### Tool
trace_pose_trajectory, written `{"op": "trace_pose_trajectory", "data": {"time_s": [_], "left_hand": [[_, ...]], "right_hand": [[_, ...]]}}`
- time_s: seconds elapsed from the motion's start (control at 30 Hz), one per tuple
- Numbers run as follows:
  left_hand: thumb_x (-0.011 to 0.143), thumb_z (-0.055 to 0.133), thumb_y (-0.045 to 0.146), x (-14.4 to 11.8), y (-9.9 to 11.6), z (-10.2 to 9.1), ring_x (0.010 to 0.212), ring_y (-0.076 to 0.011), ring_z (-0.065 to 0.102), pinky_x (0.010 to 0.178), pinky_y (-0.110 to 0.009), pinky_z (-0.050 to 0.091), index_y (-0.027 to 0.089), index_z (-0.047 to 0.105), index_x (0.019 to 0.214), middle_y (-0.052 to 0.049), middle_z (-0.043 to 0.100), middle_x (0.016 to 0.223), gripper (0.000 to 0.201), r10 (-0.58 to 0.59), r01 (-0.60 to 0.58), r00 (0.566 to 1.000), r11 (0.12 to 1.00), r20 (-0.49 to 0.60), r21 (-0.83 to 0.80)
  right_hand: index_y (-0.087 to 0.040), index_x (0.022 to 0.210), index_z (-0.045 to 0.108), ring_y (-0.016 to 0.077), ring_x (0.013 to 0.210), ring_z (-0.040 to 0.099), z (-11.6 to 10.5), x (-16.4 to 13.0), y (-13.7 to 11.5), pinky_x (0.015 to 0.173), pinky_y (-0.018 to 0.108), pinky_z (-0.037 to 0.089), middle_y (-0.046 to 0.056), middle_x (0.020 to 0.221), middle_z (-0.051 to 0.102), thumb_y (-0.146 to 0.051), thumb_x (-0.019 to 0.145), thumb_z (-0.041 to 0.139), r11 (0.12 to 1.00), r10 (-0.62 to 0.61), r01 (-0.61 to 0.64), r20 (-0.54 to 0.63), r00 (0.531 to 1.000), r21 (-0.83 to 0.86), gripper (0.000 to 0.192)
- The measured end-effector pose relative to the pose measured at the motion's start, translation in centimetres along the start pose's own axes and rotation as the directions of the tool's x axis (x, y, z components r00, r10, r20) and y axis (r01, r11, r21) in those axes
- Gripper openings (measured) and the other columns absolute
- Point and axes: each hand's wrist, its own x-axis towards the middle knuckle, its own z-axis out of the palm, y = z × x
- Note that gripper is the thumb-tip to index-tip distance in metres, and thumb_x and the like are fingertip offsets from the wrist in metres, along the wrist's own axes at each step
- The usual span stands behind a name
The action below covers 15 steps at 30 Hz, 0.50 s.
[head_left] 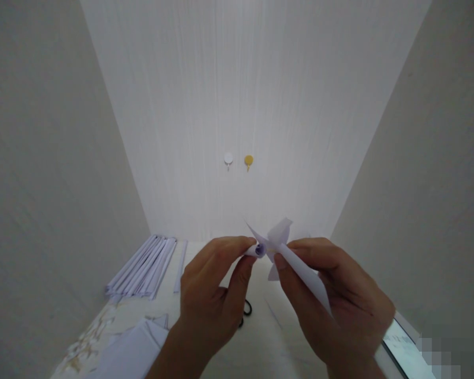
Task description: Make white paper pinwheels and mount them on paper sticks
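left hand [211, 287]: paper roll [251, 251] | right hand [342, 295]: paper piece [307, 273], edges flared | hands apart

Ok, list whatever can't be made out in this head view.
All in the head view:
- Tube: its far end is hidden by the left hand.
- Roll: its lower end is hidden by the right hand.
- Black loops: the rest is behind the left hand.
- Sheets: cut off by the bottom edge.
- Screen: cut off below, content too blurred to read.
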Motion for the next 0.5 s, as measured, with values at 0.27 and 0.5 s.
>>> {"op": "trace_pose_trajectory", "data": {"time_s": [0.27,0.5], "left_hand": [[0.090,0.067,0.003,0.07,-0.29,-0.07,0.101,-0.0118,0.070,0.093,-0.022,0.054,0.017,0.072,0.116,-0.003,0.076,0.109,0.030,0.061,-0.062,0.995,0.998,-0.079,-0.010],[0.091,0.066,0.003,0.27,-0.11,-0.18,0.104,-0.0134,0.070,0.095,-0.025,0.054,0.018,0.072,0.117,-0.005,0.075,0.111,0.030,0.078,-0.078,0.995,0.997,-0.055,0.002]], "right_hand": [[-0.021,0.098,0.072,0.0158,0.078,0.067,0.00,-0.26,0.01,0.064,0.030,0.053,0.001,0.093,0.073,0.002,0.080,0.073,0.998,0.040,-0.041,0.037,0.999,0.041,0.030],[-0.023,0.092,0.073,0.0095,0.060,0.060,-0.24,0.47,-0.18,0.061,0.025,0.055,-0.003,0.079,0.070,-0.004,0.083,0.075,0.999,0.046,-0.045,0.048,0.998,-0.011,0.021]]}}
